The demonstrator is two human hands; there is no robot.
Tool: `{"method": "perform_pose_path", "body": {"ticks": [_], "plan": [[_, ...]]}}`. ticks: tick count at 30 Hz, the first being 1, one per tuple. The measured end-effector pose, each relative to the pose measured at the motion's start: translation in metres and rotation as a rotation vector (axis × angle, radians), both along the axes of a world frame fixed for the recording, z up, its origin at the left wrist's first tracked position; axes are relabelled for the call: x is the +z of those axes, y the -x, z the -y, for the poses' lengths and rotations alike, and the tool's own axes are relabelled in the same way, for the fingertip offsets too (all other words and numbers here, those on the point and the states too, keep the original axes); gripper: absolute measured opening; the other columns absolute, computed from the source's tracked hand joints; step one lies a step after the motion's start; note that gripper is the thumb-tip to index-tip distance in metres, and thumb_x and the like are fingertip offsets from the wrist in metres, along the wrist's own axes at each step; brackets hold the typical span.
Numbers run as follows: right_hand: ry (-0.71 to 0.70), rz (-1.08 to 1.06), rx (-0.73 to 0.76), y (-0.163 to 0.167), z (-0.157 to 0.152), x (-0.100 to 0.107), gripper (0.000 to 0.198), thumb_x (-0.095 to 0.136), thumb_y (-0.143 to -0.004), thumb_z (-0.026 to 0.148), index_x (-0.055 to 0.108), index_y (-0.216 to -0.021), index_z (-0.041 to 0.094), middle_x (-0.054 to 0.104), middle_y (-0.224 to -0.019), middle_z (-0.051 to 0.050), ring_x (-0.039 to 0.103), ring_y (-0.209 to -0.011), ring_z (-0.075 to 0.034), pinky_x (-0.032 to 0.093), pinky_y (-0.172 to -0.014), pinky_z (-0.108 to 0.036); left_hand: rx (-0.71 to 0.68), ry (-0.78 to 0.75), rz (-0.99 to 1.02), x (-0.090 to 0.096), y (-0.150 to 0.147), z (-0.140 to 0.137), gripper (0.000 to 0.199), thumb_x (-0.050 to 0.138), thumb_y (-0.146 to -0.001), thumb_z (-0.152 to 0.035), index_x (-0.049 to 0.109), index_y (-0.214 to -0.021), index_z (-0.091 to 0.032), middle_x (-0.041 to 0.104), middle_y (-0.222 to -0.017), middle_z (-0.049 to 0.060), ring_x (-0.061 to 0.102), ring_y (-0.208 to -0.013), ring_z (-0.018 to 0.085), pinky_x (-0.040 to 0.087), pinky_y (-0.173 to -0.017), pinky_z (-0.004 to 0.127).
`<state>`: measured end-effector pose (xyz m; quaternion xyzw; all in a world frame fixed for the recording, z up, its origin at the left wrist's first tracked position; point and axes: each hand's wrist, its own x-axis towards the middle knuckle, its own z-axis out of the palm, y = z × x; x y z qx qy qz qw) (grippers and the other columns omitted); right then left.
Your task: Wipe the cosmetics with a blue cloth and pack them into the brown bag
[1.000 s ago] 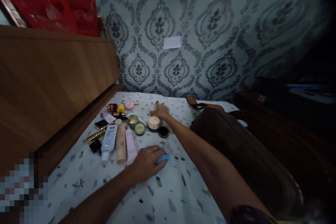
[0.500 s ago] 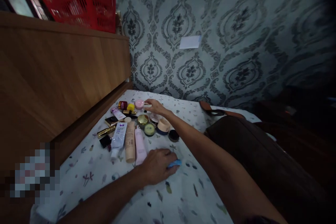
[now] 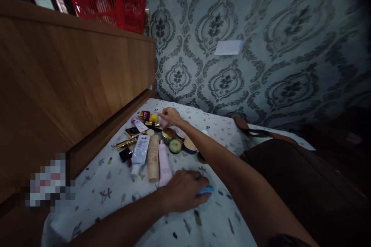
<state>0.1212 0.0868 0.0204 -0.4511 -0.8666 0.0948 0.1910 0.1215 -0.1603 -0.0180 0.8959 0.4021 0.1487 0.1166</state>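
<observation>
My left hand [image 3: 187, 191] rests low over the patterned sheet, its fingers closed round a small light-blue thing [image 3: 206, 190] that is mostly hidden. Just left of it lie a pale pink tube [image 3: 164, 164], a beige tube [image 3: 152, 160] and a white-lilac tube [image 3: 140, 150]. Farther back, the fingers of my right hand [image 3: 171, 116] are closed on a round pink jar [image 3: 164, 123], which looks tilted and partly covered. Near that hand are a yellow-lidded item [image 3: 154, 118], a dark red jar [image 3: 145, 115] and a gold-lidded jar [image 3: 167, 134]. A green-topped jar [image 3: 175, 146] sits closer to me.
A wooden cabinet [image 3: 87, 69] borders the sheet [image 3: 116, 208] on the left, with a red basket [image 3: 116, 0] on top. Patterned wallpaper [image 3: 185, 61] rises behind. On the right lies a dark brown bag [image 3: 284, 173] with a strap. A gold tube [image 3: 126, 143] lies among the cosmetics.
The view has shifted, so everything sits farther right. My right hand has closed on the pink jar and tipped it toward me. My left hand still holds the blue thing.
</observation>
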Motion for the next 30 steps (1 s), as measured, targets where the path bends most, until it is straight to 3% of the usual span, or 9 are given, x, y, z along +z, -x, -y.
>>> {"method": "perform_pose_path", "body": {"ticks": [3,7,10,14,18,23,26,30], "plan": [[-0.005,0.008,-0.046,0.002,-0.004,0.000,0.025,0.053,-0.094,0.035,0.072,-0.091,0.019,0.072,-0.090,-0.006,0.064,-0.094,-0.020,0.047,-0.081,-0.029,0.004,0.005,-0.007,0.002,0.000,0.000,0.026,0.050,-0.097,-0.042,0.063,-0.105,-0.021,0.069,-0.094,0.005,0.068,-0.087,0.022,0.055,-0.071,0.032],[0.016,0.023,-0.115,0.014,-0.017,-0.007,0.027,0.054,-0.097,0.032,0.063,-0.118,0.017,0.065,-0.120,-0.010,0.062,-0.108,-0.022,0.051,-0.092,-0.039,-0.009,-0.009,0.002,0.002,0.000,0.000,0.026,0.050,-0.097,-0.041,0.062,-0.107,-0.019,0.070,-0.097,0.007,0.068,-0.092,0.024,0.055,-0.073,0.033],[0.089,0.075,-0.135,0.024,-0.026,-0.013,0.035,0.060,-0.095,0.036,0.058,-0.125,0.017,0.060,-0.127,-0.010,0.062,-0.107,-0.022,0.054,-0.090,-0.044,-0.018,-0.017,0.010,0.001,0.002,-0.001,0.028,0.050,-0.098,-0.043,0.061,-0.109,-0.020,0.070,-0.098,0.007,0.068,-0.091,0.023,0.055,-0.074,0.033],[0.150,0.149,-0.154,0.027,-0.030,-0.013,0.037,0.060,-0.095,0.037,0.058,-0.126,0.017,0.060,-0.127,-0.010,0.062,-0.108,-0.023,0.054,-0.091,-0.045,-0.032,-0.028,-0.003,0.001,0.003,-0.001,0.031,0.046,-0.099,-0.044,0.061,-0.111,-0.019,0.069,-0.097,0.006,0.068,-0.090,0.022,0.055,-0.073,0.032],[0.154,0.193,-0.200,0.018,-0.026,-0.010,0.038,0.062,-0.091,0.044,0.065,-0.117,0.016,0.062,-0.127,-0.012,0.056,-0.120,-0.030,0.047,-0.099,-0.049,-0.042,-0.036,-0.016,0.001,0.004,-0.001,0.029,0.045,-0.099,-0.042,0.060,-0.110,-0.019,0.069,-0.099,0.005,0.067,-0.089,0.020,0.054,-0.073,0.031],[0.140,0.200,-0.237,0.013,-0.017,-0.004,0.039,0.064,-0.083,0.046,0.070,-0.106,0.016,0.068,-0.116,-0.015,0.059,-0.114,-0.034,0.048,-0.091,-0.044,-0.027,-0.047,-0.011,-0.002,0.003,-0.002,0.028,0.046,-0.099,-0.042,0.060,-0.109,-0.019,0.069,-0.097,0.005,0.068,-0.092,0.021,0.053,-0.071,0.029],[0.057,0.157,-0.200,0.020,-0.007,0.000,0.037,0.054,-0.090,0.040,0.066,-0.114,0.015,0.065,-0.122,-0.016,0.056,-0.118,-0.032,0.044,-0.095,-0.043,-0.031,-0.052,-0.012,-0.001,0.003,-0.001,0.029,0.046,-0.099,-0.043,0.059,-0.109,-0.019,0.069,-0.098,0.004,0.068,-0.093,0.021,0.053,-0.072,0.030],[-0.037,0.095,-0.024,0.049,0.008,0.002,0.038,0.049,-0.095,0.040,0.059,-0.125,0.018,0.058,-0.134,-0.013,0.048,-0.127,-0.027,0.038,-0.103,-0.040,-0.031,-0.035,-0.038,0.002,0.003,-0.001,0.032,0.044,-0.100,-0.044,0.059,-0.111,-0.019,0.070,-0.099,0.005,0.069,-0.092,0.023,0.054,-0.071,0.032]]}}
